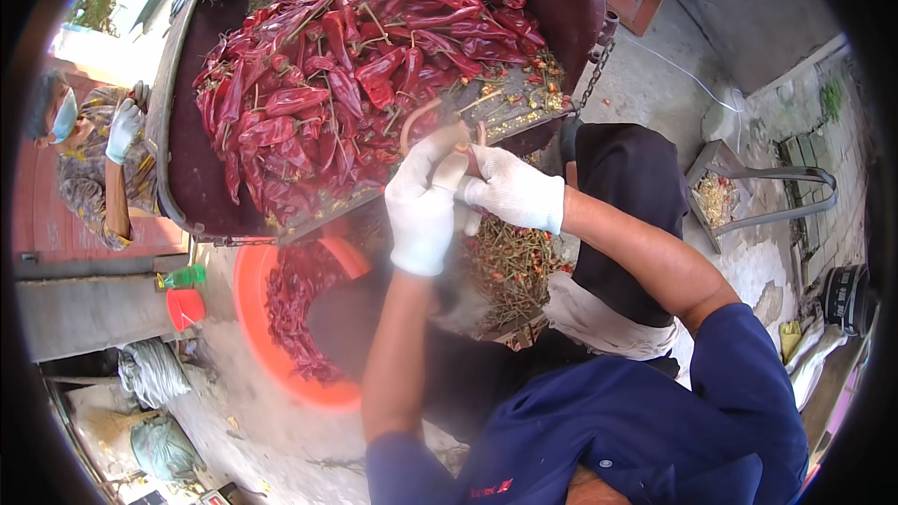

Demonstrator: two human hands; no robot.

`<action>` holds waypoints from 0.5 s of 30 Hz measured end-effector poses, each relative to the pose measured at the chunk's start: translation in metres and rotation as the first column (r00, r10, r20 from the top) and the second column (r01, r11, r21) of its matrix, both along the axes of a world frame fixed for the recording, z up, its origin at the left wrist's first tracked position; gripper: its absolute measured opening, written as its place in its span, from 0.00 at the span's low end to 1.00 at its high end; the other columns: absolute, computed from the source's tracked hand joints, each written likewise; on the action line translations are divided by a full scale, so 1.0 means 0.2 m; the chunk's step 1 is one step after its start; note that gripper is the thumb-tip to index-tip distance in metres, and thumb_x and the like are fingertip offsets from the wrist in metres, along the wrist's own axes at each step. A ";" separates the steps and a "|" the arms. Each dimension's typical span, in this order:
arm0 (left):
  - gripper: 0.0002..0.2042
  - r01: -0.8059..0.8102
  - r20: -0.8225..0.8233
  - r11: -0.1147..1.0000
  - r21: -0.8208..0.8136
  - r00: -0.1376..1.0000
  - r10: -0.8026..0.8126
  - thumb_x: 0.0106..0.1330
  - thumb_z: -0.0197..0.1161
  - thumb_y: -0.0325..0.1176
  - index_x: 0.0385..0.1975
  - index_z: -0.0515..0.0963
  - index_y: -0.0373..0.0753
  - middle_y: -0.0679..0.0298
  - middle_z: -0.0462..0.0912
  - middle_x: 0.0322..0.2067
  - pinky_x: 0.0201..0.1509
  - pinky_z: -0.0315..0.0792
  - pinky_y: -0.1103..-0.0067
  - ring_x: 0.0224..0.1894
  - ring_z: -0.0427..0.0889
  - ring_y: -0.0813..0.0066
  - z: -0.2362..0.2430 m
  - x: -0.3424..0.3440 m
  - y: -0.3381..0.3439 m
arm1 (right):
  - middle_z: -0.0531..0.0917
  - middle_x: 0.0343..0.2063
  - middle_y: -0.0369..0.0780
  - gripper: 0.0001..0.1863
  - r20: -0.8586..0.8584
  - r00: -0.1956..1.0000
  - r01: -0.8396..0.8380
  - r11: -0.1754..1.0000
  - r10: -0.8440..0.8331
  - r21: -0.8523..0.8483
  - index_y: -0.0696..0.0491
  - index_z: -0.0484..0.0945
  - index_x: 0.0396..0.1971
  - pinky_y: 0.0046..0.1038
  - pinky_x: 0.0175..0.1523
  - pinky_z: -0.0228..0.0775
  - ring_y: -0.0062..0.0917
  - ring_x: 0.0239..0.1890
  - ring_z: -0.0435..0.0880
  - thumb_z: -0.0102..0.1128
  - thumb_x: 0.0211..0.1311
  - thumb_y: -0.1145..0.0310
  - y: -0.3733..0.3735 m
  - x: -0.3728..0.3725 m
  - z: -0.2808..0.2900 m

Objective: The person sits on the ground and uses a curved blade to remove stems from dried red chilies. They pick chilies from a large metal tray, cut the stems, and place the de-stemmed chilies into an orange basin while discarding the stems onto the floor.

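Observation:
Both my hands wear white knit gloves and meet in front of me, just over the near edge of a dark metal cart bed. My left hand is closed, its fingertips pressed together. My right hand pinches against it from the right. A small reddish-brown bit shows between the fingers, too covered to name. Beside the fingertips curves a thin tan loop, blurred and unclear. Behind the hands, a large heap of dried red chilies fills the bed. Below them lies a pile of chili stems.
An orange basin with more chilies stands at lower left by my leg. A chain hangs at the bed's right corner. Another person with a white glove is at the far left. A metal-handled dustpan lies on the right.

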State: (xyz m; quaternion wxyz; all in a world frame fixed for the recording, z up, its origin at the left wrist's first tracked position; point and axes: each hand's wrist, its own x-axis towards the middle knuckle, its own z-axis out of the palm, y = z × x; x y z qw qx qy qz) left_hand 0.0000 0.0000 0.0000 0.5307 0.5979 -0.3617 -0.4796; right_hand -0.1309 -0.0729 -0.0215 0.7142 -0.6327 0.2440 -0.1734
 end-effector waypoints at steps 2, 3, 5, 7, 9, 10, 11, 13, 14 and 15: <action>0.16 -0.025 -0.017 0.998 -0.061 1.000 0.024 0.73 0.55 0.30 0.56 0.75 0.31 0.62 0.83 0.37 0.37 0.74 0.85 0.33 0.79 0.82 -0.02 0.01 0.01 | 0.84 0.33 0.43 0.12 0.019 0.994 -0.105 0.985 0.103 0.140 0.59 0.72 0.47 0.26 0.31 0.82 0.27 0.27 0.87 0.46 0.73 0.67 -0.01 0.00 0.02; 0.16 -0.013 -0.056 0.998 -0.053 0.998 0.010 0.72 0.55 0.30 0.57 0.75 0.31 0.61 0.83 0.39 0.37 0.74 0.84 0.33 0.79 0.82 -0.01 0.01 0.01 | 0.84 0.31 0.42 0.12 0.004 0.995 -0.100 0.983 0.100 0.152 0.59 0.72 0.46 0.26 0.30 0.81 0.26 0.26 0.86 0.46 0.73 0.68 0.00 0.00 0.04; 0.17 0.006 -0.081 0.998 -0.057 0.997 -0.010 0.72 0.55 0.29 0.58 0.73 0.31 0.59 0.83 0.43 0.36 0.74 0.84 0.32 0.79 0.82 0.00 0.01 0.02 | 0.84 0.27 0.41 0.11 -0.026 0.995 -0.089 0.981 0.095 0.173 0.60 0.73 0.44 0.25 0.29 0.81 0.25 0.24 0.85 0.46 0.73 0.68 0.02 0.00 0.06; 0.19 0.010 0.001 0.994 -0.110 1.000 -0.010 0.71 0.56 0.29 0.60 0.72 0.31 0.58 0.83 0.47 0.34 0.74 0.84 0.30 0.78 0.82 -0.02 -0.01 0.00 | 0.83 0.25 0.40 0.10 -0.041 0.994 -0.092 0.973 0.103 0.210 0.59 0.72 0.43 0.24 0.28 0.80 0.24 0.22 0.84 0.45 0.73 0.68 0.00 -0.01 0.05; 0.20 -0.036 -0.031 0.992 -0.124 0.999 0.032 0.69 0.58 0.29 0.60 0.72 0.31 0.58 0.83 0.43 0.27 0.72 0.83 0.25 0.78 0.81 -0.05 -0.03 -0.01 | 0.83 0.24 0.40 0.10 -0.055 0.997 -0.043 0.984 0.053 0.171 0.59 0.72 0.44 0.24 0.26 0.78 0.23 0.20 0.83 0.47 0.73 0.69 0.00 -0.01 0.02; 0.21 -0.083 -0.129 0.992 -0.099 0.989 0.070 0.68 0.61 0.29 0.60 0.72 0.32 0.58 0.83 0.36 0.21 0.70 0.82 0.21 0.77 0.79 -0.06 -0.04 -0.01 | 0.83 0.23 0.41 0.10 -0.058 0.998 0.008 0.994 -0.002 0.113 0.60 0.73 0.46 0.23 0.25 0.76 0.23 0.19 0.83 0.48 0.72 0.70 0.02 0.00 0.01; 0.22 -0.127 -0.226 0.989 -0.070 0.968 0.109 0.66 0.63 0.30 0.59 0.72 0.32 0.58 0.83 0.30 0.15 0.68 0.81 0.17 0.77 0.77 -0.07 -0.04 -0.01 | 0.83 0.23 0.41 0.11 -0.057 0.997 0.058 0.997 -0.055 0.055 0.60 0.73 0.48 0.23 0.23 0.75 0.23 0.18 0.82 0.50 0.72 0.71 0.04 0.01 0.01; 0.19 -0.073 -0.208 0.997 0.007 0.975 0.073 0.67 0.62 0.28 0.57 0.74 0.31 0.60 0.83 0.33 0.17 0.67 0.83 0.17 0.75 0.81 -0.04 -0.04 0.00 | 0.84 0.24 0.42 0.11 -0.130 0.990 0.060 0.998 -0.060 -0.005 0.60 0.73 0.46 0.24 0.26 0.76 0.23 0.20 0.84 0.48 0.71 0.72 0.04 0.01 0.04; 0.18 -0.065 -0.163 0.997 0.039 0.984 0.070 0.67 0.61 0.28 0.56 0.75 0.32 0.61 0.83 0.37 0.19 0.67 0.86 0.18 0.74 0.84 -0.02 -0.05 0.01 | 0.84 0.24 0.42 0.11 -0.171 0.985 0.012 1.000 -0.010 0.007 0.60 0.74 0.44 0.25 0.27 0.77 0.24 0.21 0.84 0.47 0.71 0.70 0.03 0.00 0.03; 0.17 -0.056 -0.116 0.996 0.072 0.991 0.064 0.68 0.59 0.28 0.56 0.76 0.32 0.62 0.84 0.41 0.21 0.66 0.88 0.19 0.72 0.87 0.02 -0.06 0.01 | 0.84 0.24 0.42 0.11 -0.208 0.977 -0.034 0.999 0.038 0.021 0.59 0.74 0.42 0.26 0.29 0.78 0.25 0.22 0.85 0.46 0.71 0.68 0.02 -0.01 0.01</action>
